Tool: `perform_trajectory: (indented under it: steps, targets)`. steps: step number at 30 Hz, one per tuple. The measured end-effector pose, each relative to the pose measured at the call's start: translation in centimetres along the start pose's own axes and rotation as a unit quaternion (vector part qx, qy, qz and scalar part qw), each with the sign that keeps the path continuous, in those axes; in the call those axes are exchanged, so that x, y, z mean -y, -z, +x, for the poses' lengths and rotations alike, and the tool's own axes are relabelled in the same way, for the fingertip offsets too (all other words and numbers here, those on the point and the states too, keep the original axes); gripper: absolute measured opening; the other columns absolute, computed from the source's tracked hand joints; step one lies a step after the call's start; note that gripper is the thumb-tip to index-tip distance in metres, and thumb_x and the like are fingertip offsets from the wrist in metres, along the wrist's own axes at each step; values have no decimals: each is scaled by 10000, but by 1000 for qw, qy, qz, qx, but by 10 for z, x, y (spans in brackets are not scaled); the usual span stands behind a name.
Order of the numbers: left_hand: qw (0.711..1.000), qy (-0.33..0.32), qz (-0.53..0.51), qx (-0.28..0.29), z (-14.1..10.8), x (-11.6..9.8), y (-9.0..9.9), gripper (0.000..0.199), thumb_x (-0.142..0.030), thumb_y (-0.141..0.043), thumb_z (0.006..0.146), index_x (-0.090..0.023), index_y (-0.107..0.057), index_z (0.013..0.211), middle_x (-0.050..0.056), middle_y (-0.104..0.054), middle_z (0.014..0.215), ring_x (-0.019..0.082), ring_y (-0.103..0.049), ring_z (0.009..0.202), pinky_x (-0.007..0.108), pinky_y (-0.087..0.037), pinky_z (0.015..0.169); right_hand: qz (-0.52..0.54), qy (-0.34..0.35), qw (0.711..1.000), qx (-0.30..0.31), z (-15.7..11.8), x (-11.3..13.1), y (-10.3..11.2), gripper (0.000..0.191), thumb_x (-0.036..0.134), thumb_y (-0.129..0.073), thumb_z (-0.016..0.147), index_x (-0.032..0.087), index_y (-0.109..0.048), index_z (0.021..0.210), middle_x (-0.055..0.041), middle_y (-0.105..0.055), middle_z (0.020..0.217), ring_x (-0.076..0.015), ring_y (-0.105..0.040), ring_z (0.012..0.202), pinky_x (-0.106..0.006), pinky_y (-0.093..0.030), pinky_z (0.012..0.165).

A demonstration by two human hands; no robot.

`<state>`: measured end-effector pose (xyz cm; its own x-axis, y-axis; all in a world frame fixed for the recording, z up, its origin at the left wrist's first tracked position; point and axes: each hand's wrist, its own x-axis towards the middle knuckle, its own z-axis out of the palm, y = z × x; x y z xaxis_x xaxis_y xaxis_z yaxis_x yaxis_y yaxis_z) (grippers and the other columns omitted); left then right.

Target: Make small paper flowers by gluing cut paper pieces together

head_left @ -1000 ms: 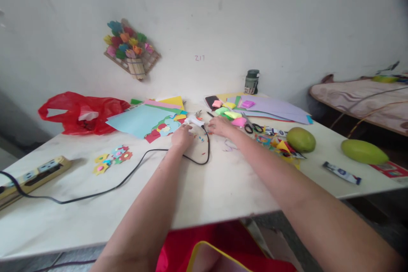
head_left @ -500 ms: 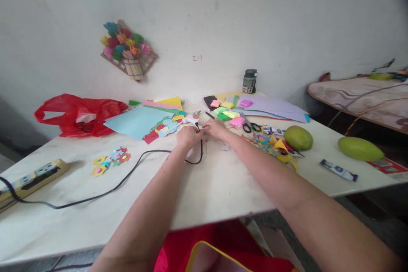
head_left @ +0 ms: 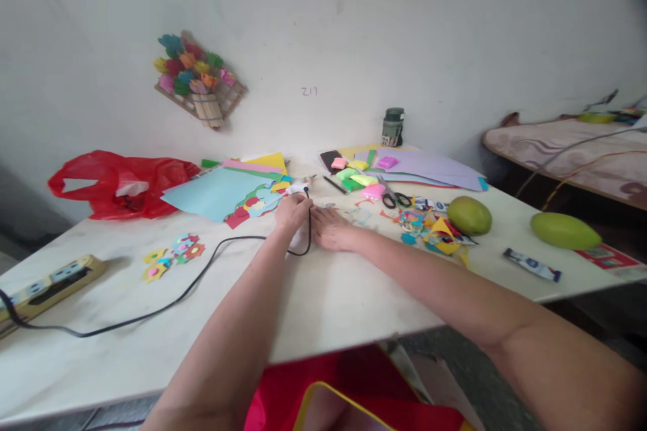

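- Glue gun (head_left: 298, 188) is sitting by your left hand (head_left: 292, 213), grip: cannot tell.
- Your right hand (head_left: 331, 229) is now lying flatter, fingers outstretched, nearer you than glue gun.

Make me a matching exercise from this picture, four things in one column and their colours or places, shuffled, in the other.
Column one
1. Plastic bag
2. Bottle
3. Scissors
4. Right hand

Column two
A. Has black handles
B. Beside the left hand
C. Red all over
D. Dark green, standing upright

Right pairs: 1-C, 2-D, 3-A, 4-B
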<state>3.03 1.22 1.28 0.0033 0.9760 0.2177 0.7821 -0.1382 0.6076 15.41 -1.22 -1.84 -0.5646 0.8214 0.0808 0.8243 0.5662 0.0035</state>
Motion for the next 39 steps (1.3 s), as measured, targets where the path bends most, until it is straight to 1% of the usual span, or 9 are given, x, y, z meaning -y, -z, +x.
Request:
perform_trajectory:
  steps: [5,9,12,16,19,24,30,34,39]
  targets:
    - [1000,7,-23,18,-1,2,-1,261,-374,-455,669,-193,-643,674,36,-644,685,185,-575,715,259,-396,622,2,-128,992,-4,-19,-19,6,674,517,-245,880,53,-366,1354,-191,-310,1431,-305,-272,1324,-483,-179,1064]
    - [999,21,-13,25,-2,0,-1,269,-393,-457,672,-202,-645,680,33,-641,697,188,-573,711,266,-391,612,-92,-241,965,36,-36,-37,19,528,481,-348,867,103,-663,1060,-206,-626,1107,-382,-496,1127,-576,-92,1035]
    - [999,21,5,29,-2,-4,-1,267,-381,-450,683,-206,-652,687,34,-643,696,194,-578,724,275,-388,618,-182,-230,956,3,-41,-35,26,560,493,-311,878,92,-672,1028,-206,-638,1071,-368,-521,1084,-554,-76,1046]
    - [999,20,25,17,-2,-7,-3,260,-372,-437,690,-204,-634,659,36,-639,685,197,-576,733,280,-375,613,-67,-135,984,-96,-21,-24,22,594,474,-295,888,29,-556,1182,-231,-471,1301,-338,-375,1240,-499,-129,1058]
    - [999,10,39,6,-2,-6,-6,273,-379,-425,699,-200,-620,633,39,-638,682,196,-575,740,278,-371,615,13,-81,995,-57,8,-22,11,559,431,-235,912,76,-455,1283,-173,-355,1412,-284,-292,1304,-497,-157,1056]
    - [999,0,48,10,-2,-2,-8,284,-383,-424,705,-202,-638,663,35,-654,715,191,-576,760,266,-375,622,51,-159,986,-2,14,-34,1,671,514,-213,891,54,-329,1366,-179,-248,1461,-287,-202,1350,-516,-124,1063]
    - [1000,2,24,16,-2,-4,-9,287,-379,-430,703,-206,-659,694,34,-656,722,194,-579,754,265,-378,616,-82,-237,966,67,-43,-42,23,469,425,-328,890,155,-643,1108,-184,-661,1032,-354,-525,1099,-558,-90,1033]
    - [1000,11,27,-3,-2,-6,-8,291,-370,-428,708,-212,-672,704,36,-667,752,201,-589,782,266,-386,627,-108,-175,978,-18,-62,-8,26,555,439,-310,888,45,-610,1139,-251,-604,1114,-367,-487,1141,-534,-45,1060]
    - [999,7,43,-29,-4,-7,-7,307,-363,-421,713,-203,-682,741,49,-674,759,209,-597,792,272,-390,637,52,51,997,-22,-60,30,7,608,501,-246,882,167,-352,1378,-105,-332,1439,-238,-218,1354,-458,-63,1102]
